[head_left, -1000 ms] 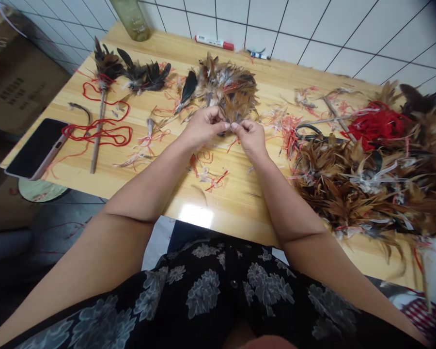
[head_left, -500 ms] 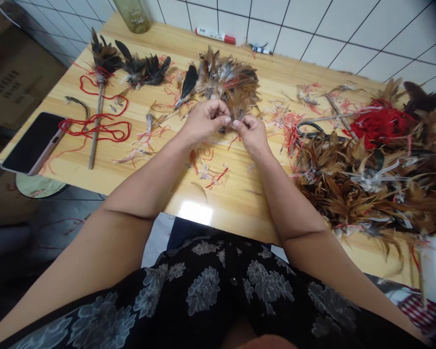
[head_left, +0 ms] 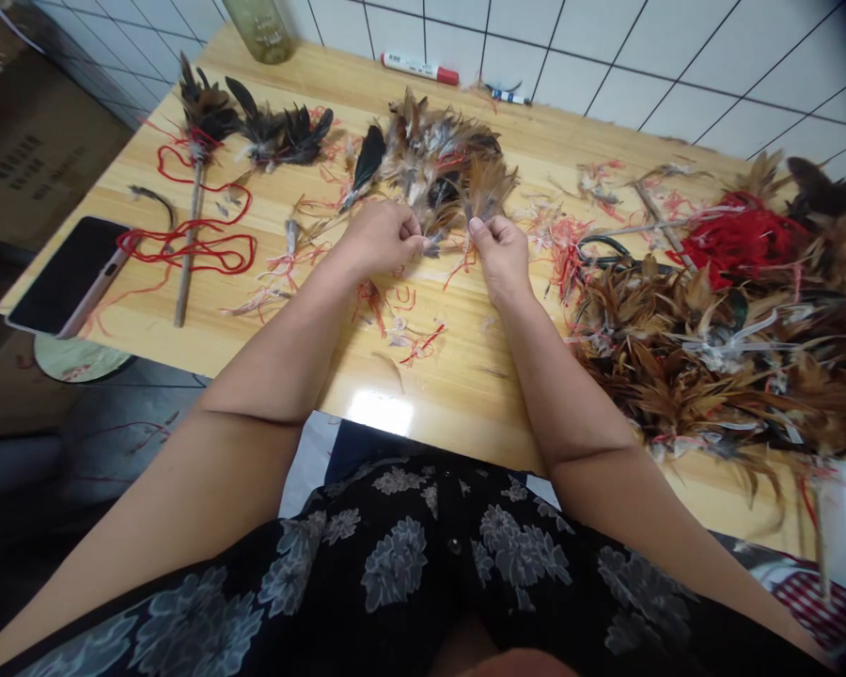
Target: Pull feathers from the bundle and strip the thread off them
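"Where's the feather bunch [head_left: 441, 165]?"

"On the wooden tabletop [head_left: 451, 385], straight ahead of the person, its lower edge caught between the two hands"

"And how are the hands?"

"Both pinching, neither one fisted. The left hand [head_left: 381, 240] has its thumb and fingertips closed on the bunch's lower edge. The right hand [head_left: 500, 256] pinches a few feather stems just beside it, with a small gap between the two"

"What's lying near them?"

"Scraps of red thread [head_left: 401, 348] and bits of pale fluff, right below the wrists. Further left, a stick bound with dark feathers [head_left: 189, 263] lies among loops of red yarn [head_left: 183, 249], near a phone [head_left: 67, 277]"

"And on the right?"

"Black-handled scissors [head_left: 599, 246] sit against a big heap of brown feathers [head_left: 683, 367], with a tangle of red yarn [head_left: 733, 240] just behind them"
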Demonstrator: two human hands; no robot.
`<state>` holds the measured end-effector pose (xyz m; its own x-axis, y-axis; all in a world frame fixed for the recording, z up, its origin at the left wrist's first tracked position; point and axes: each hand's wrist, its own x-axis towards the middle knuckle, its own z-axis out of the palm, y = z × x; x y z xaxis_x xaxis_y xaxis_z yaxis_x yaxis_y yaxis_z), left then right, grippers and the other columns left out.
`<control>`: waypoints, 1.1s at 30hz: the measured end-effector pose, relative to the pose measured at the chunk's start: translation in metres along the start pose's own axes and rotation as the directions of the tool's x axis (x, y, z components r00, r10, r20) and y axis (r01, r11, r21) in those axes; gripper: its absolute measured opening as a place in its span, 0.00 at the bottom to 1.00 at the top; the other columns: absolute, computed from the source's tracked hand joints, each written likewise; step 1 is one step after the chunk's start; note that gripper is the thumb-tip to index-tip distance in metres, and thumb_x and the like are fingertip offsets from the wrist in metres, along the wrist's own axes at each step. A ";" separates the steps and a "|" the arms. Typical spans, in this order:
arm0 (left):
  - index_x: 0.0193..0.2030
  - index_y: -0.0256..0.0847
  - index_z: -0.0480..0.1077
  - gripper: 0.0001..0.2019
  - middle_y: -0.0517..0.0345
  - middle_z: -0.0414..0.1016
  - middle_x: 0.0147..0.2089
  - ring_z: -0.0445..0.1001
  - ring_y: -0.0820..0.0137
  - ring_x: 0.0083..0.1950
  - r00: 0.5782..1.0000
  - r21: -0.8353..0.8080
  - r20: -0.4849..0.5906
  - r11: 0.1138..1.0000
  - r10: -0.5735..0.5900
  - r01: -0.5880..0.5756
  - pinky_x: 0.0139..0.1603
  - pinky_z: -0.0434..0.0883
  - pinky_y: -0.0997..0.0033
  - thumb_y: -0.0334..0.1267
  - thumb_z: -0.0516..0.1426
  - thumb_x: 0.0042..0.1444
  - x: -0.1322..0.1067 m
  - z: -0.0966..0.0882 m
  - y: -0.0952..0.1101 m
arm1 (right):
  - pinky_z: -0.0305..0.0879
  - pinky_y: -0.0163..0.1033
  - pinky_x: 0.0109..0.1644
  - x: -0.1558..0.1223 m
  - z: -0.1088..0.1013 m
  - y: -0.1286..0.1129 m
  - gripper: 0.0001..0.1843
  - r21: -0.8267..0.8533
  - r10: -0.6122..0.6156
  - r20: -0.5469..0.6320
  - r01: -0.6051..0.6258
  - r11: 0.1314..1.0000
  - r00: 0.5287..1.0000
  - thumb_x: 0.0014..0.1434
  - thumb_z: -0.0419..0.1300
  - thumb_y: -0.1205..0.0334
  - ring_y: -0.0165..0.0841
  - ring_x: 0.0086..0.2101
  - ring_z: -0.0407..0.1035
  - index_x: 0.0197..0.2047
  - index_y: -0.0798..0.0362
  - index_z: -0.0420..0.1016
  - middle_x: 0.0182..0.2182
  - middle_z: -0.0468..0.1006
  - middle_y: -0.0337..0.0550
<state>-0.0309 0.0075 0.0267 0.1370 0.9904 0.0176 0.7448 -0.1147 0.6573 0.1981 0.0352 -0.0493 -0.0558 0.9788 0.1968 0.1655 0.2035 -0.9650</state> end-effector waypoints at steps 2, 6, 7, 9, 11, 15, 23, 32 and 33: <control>0.30 0.44 0.74 0.11 0.56 0.73 0.31 0.80 0.53 0.47 1.000 0.064 0.012 0.998 0.003 -0.004 0.62 0.76 0.55 0.32 0.72 0.53 0.000 0.004 0.002 | 0.75 0.47 0.50 0.000 0.000 0.004 0.41 -0.025 -0.010 0.008 0.010 1.000 1.000 0.66 0.64 0.15 0.36 0.41 0.68 0.32 0.47 0.66 0.32 0.66 0.39; 0.29 0.43 0.75 0.09 0.57 0.72 0.30 0.77 0.56 0.43 1.000 0.039 0.015 0.999 -0.003 0.002 0.63 0.74 0.54 0.25 0.68 0.50 -0.002 0.002 0.006 | 0.74 0.48 0.51 -0.001 0.001 0.004 0.41 -0.039 -0.015 0.017 0.015 0.999 1.000 0.65 0.63 0.14 0.37 0.41 0.66 0.32 0.47 0.65 0.32 0.65 0.39; 0.29 0.43 0.75 0.09 0.58 0.72 0.29 0.77 0.57 0.42 1.000 -0.004 0.001 1.000 -0.006 0.006 0.62 0.74 0.55 0.25 0.67 0.51 -0.002 0.000 0.007 | 0.73 0.48 0.51 -0.001 0.001 0.004 0.41 -0.037 -0.014 0.019 0.015 0.999 1.000 0.65 0.62 0.14 0.37 0.41 0.66 0.32 0.46 0.65 0.32 0.65 0.39; 0.32 0.43 0.76 0.08 0.60 0.72 0.29 0.76 0.59 0.42 0.999 -0.134 -0.047 0.991 -0.013 0.006 0.59 0.75 0.58 0.26 0.68 0.52 -0.003 -0.003 0.008 | 0.73 0.48 0.51 -0.002 0.002 0.002 0.42 -0.032 -0.014 0.024 0.015 0.999 1.000 0.65 0.62 0.13 0.37 0.41 0.65 0.33 0.46 0.65 0.33 0.64 0.39; 0.34 0.43 0.77 0.08 0.60 0.72 0.29 0.77 0.60 0.41 0.996 -0.299 -0.085 0.954 -0.037 0.010 0.54 0.76 0.60 0.27 0.69 0.56 -0.004 -0.004 0.008 | 0.72 0.48 0.51 -0.003 0.002 0.001 0.42 -0.028 -0.016 0.022 0.016 0.999 1.000 0.65 0.61 0.12 0.37 0.41 0.64 0.33 0.46 0.65 0.32 0.63 0.39; 0.35 0.42 0.76 0.11 0.60 0.72 0.29 0.75 0.66 0.34 0.996 -0.571 -0.044 0.820 -0.073 0.035 0.42 0.73 0.65 0.28 0.73 0.61 -0.004 0.000 0.011 | 0.71 0.46 0.50 -0.002 0.003 -0.001 0.41 -0.032 -0.014 0.004 0.014 0.999 1.000 0.65 0.63 0.14 0.35 0.38 0.64 0.31 0.46 0.64 0.30 0.62 0.37; 0.30 0.41 0.75 0.17 0.61 0.73 0.26 0.71 0.73 0.27 0.999 -0.753 0.044 0.658 0.019 0.020 0.30 0.66 0.74 0.27 0.77 0.63 -0.003 0.018 0.014 | 0.62 0.41 0.45 -0.006 0.007 -0.007 0.36 -0.039 -0.007 -0.014 0.006 0.999 1.000 0.68 0.72 0.28 0.30 0.34 0.62 0.29 0.48 0.65 0.28 0.65 0.33; 0.31 0.40 0.74 0.17 0.62 0.76 0.27 0.72 0.76 0.26 0.999 -0.788 0.025 0.614 -0.039 0.043 0.31 0.70 0.78 0.20 0.73 0.62 -0.008 0.029 0.028 | 0.62 0.41 0.48 -0.011 0.007 -0.026 0.32 -0.156 -0.009 0.008 0.010 0.988 1.000 0.70 0.76 0.43 0.31 0.36 0.64 0.26 0.49 0.65 0.28 0.65 0.33; 0.31 0.40 0.74 0.17 0.62 0.76 0.27 0.72 0.75 0.26 0.999 -0.784 0.024 0.619 -0.049 0.049 0.32 0.71 0.78 0.19 0.72 0.62 -0.009 0.029 0.029 | 0.62 0.41 0.48 -0.011 0.007 -0.027 0.32 -0.171 -0.007 0.012 0.009 0.985 1.000 0.70 0.76 0.43 0.31 0.36 0.65 0.26 0.49 0.65 0.29 0.65 0.34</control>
<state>0.0089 -0.0067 0.0239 0.1164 0.9927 -0.0328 -0.0436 0.0381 0.9983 0.1874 0.0183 -0.0270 -0.0687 0.9770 0.2016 0.3312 0.2130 -0.9192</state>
